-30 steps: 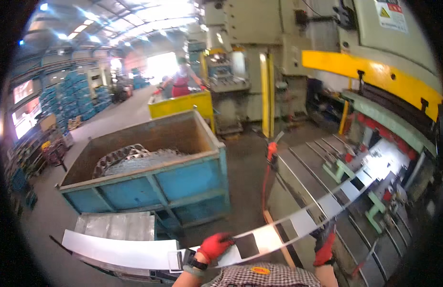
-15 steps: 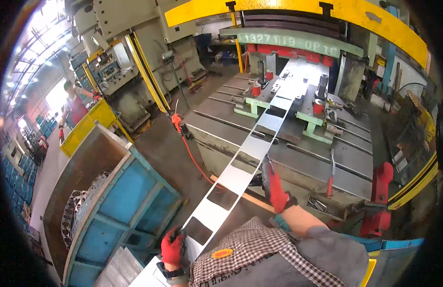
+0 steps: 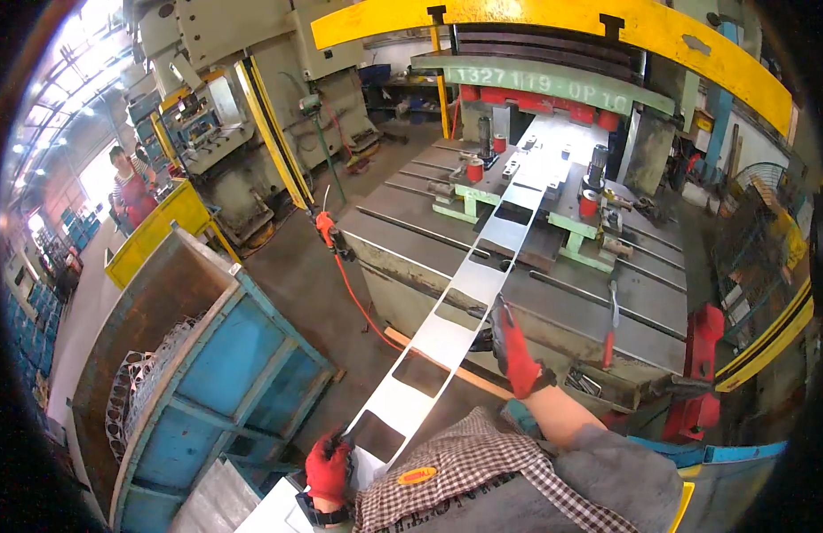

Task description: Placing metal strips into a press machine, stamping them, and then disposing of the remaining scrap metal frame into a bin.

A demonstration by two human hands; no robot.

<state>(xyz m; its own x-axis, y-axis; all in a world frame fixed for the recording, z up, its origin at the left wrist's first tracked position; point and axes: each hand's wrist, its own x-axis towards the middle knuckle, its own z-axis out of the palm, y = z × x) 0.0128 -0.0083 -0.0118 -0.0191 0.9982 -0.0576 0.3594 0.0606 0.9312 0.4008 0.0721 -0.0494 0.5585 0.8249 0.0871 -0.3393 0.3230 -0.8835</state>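
A long pale metal strip with a row of rectangular cut-outs slants from my body up to the press die. My left hand, in a red glove, is closed on the strip's left edge close to my body. Farther along, my right hand, in a red glove with dark fingertips, grips the strip's right edge; part of its fingers is hidden. The far end of the strip lies in the die between red-capped posts.
A blue metal bin holding perforated scrap stands at left. A red-handled tool lies on the press bed. A red hose hangs at its front corner. Beyond a yellow container is a co-worker.
The strip's cut-outs sit slightly lower and nearer me, and both my hands keep their hold. The view has shifted slightly. The co-worker's arms have drawn closer to the body.
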